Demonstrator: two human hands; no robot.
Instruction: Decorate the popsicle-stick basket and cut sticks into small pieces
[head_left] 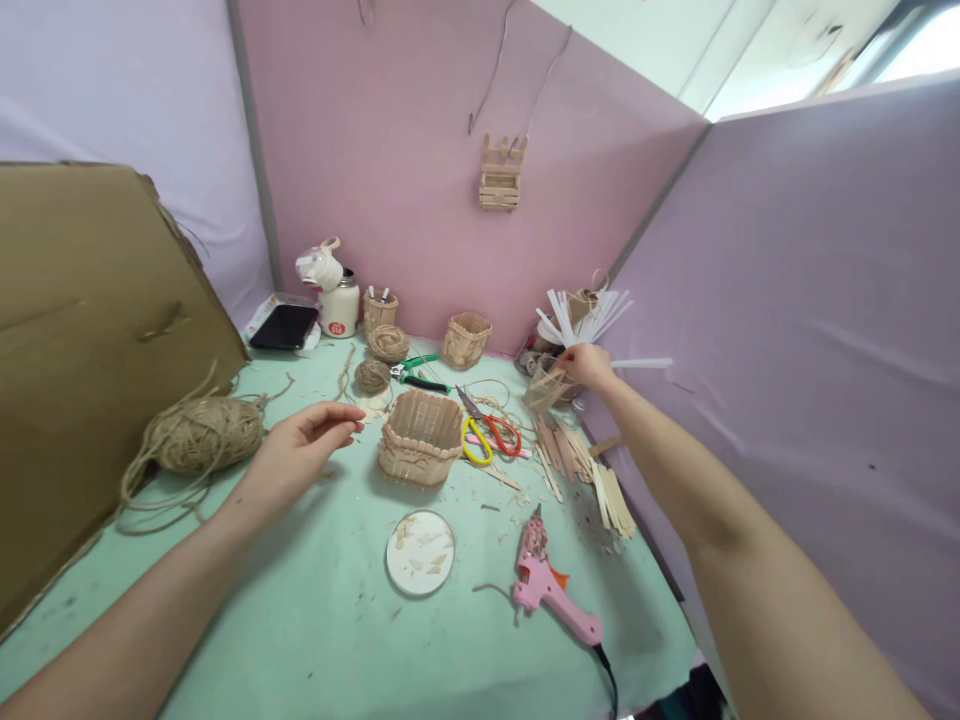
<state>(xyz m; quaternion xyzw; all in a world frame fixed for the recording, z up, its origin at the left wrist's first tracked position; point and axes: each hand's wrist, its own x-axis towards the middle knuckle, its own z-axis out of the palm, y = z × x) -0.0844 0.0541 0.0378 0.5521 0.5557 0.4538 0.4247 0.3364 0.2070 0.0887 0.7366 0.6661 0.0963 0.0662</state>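
Note:
My left hand point(311, 440) hovers left of a small basket point(421, 445) of wooden sticks with a braided rim. Its fingers are loosely bent, thumb a little apart, with nothing visible in them. My right hand point(586, 365) reaches to the back right, at the mouth of a clear plastic cup point(541, 390) holding tan pieces. Its fingers are bent together there; what they grip is hidden. White glue sticks point(592, 318) fan out just behind that hand. Wooden craft sticks point(559, 450) lie in front of the cup.
A pink glue gun point(551, 590) lies at front right, near a white round lid point(421, 552) with scraps. Scissors point(487, 425), green pliers point(420, 375), twine balls point(388, 343) and another basket point(466, 340) stand behind. A large twine skein point(210, 435) sits by the cardboard point(90, 370).

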